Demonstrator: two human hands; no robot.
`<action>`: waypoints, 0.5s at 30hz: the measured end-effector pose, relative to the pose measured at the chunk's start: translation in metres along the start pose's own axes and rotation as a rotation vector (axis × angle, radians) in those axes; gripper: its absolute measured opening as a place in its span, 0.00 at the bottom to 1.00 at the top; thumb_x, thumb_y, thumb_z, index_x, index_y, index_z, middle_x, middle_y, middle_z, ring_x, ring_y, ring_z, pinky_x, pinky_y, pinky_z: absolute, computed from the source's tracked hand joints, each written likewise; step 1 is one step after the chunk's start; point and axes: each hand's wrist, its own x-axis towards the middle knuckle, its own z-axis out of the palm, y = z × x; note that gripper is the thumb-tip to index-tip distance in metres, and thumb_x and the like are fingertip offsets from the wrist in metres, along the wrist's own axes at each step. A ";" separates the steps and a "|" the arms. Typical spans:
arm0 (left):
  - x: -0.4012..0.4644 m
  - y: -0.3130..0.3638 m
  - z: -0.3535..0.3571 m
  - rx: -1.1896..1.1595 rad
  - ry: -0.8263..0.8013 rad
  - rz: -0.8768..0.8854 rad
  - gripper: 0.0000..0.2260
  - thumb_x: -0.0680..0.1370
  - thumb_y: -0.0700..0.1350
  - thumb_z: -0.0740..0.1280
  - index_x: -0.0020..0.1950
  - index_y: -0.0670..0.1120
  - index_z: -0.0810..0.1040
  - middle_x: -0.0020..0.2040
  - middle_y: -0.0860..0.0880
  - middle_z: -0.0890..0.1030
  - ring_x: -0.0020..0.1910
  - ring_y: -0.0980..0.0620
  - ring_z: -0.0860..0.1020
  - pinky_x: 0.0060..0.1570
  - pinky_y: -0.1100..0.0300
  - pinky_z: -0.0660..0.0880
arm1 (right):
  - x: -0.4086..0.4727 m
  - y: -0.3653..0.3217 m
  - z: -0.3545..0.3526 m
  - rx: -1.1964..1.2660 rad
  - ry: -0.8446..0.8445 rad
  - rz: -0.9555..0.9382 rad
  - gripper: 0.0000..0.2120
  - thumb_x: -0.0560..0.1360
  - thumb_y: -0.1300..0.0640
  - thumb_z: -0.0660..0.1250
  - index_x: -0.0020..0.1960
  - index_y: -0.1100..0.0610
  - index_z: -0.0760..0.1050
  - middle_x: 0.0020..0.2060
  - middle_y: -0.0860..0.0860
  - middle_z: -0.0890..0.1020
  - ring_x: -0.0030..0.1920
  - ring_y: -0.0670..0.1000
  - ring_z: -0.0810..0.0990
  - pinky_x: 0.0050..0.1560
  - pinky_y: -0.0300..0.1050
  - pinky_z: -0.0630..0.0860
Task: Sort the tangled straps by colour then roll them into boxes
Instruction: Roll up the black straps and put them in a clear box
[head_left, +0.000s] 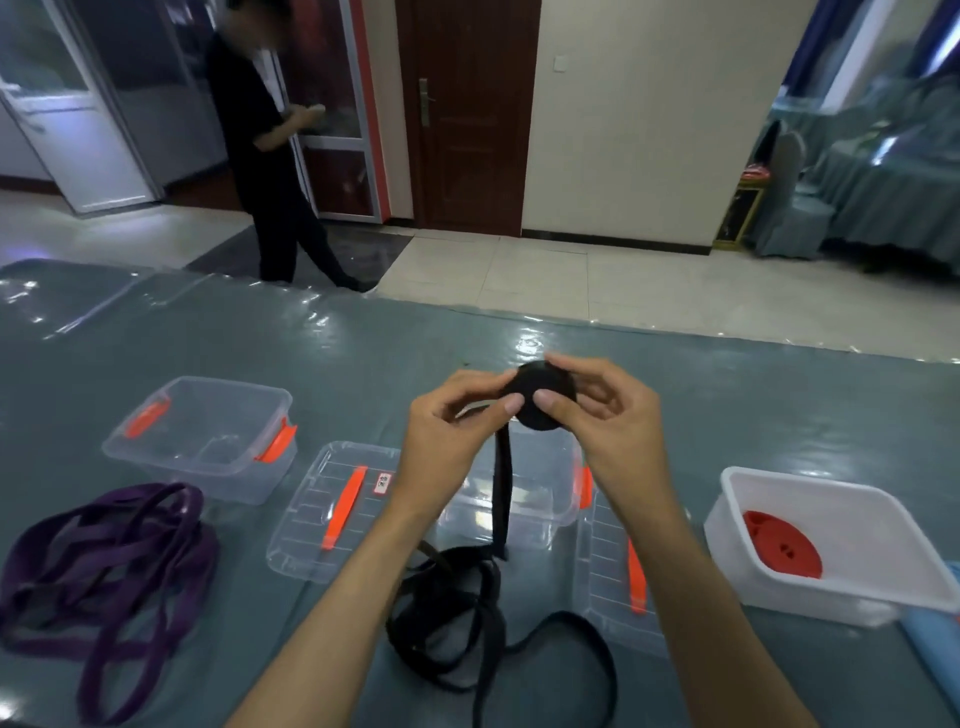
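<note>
Both hands are raised above the worktop (727, 395) and clasp one black roll (543, 397) between them. The left hand (452, 421) pinches its near left edge with thumb and curled fingers; the right hand (608, 410) presses its thumb on the roll's face while its fingers curl round the far side. So each grip is clenched on the roll, not released.

From the roll a black strap (503, 493) hangs straight down to a loose black heap (457, 613) lying on the worktop just below the hands, with one loop trailing to the right of the heap.

Directly behind the hanging strap stands a clear box (540, 499); what it holds cannot be told, since the arms cover much of it. To the left of that box lies a clear lid (332, 514) with an orange clip, and another lid (618, 571) lies to its right, partly hidden by the right forearm. Farther left of the clear box is a second clear box (208, 436) with orange clips. Well to the right sits a white box (831, 545) holding a red roll (784, 545).

A purple strap (109, 571) lies in a tangle at the far left, cut off by the frame's edge. A blue thing at the right edge is too cropped to identify.
</note>
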 end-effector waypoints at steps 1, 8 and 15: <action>0.005 -0.001 -0.009 -0.025 -0.023 -0.009 0.11 0.77 0.34 0.74 0.59 0.39 0.85 0.55 0.43 0.87 0.57 0.48 0.85 0.58 0.59 0.80 | 0.003 0.002 0.012 -0.003 0.036 -0.009 0.16 0.72 0.65 0.79 0.57 0.54 0.83 0.52 0.50 0.88 0.56 0.49 0.87 0.59 0.45 0.82; 0.028 -0.002 -0.061 -0.091 -0.009 0.023 0.08 0.74 0.35 0.77 0.52 0.40 0.85 0.47 0.45 0.88 0.50 0.48 0.86 0.53 0.59 0.81 | 0.005 0.013 0.067 0.001 0.033 0.016 0.20 0.73 0.64 0.77 0.62 0.53 0.78 0.45 0.58 0.88 0.48 0.57 0.89 0.54 0.58 0.85; 0.038 0.002 -0.104 -0.040 -0.162 0.068 0.09 0.79 0.35 0.72 0.58 0.39 0.85 0.54 0.44 0.87 0.56 0.50 0.85 0.58 0.62 0.79 | 0.003 0.011 0.107 -0.014 0.161 -0.077 0.14 0.70 0.62 0.79 0.54 0.58 0.80 0.49 0.54 0.88 0.52 0.54 0.88 0.58 0.56 0.84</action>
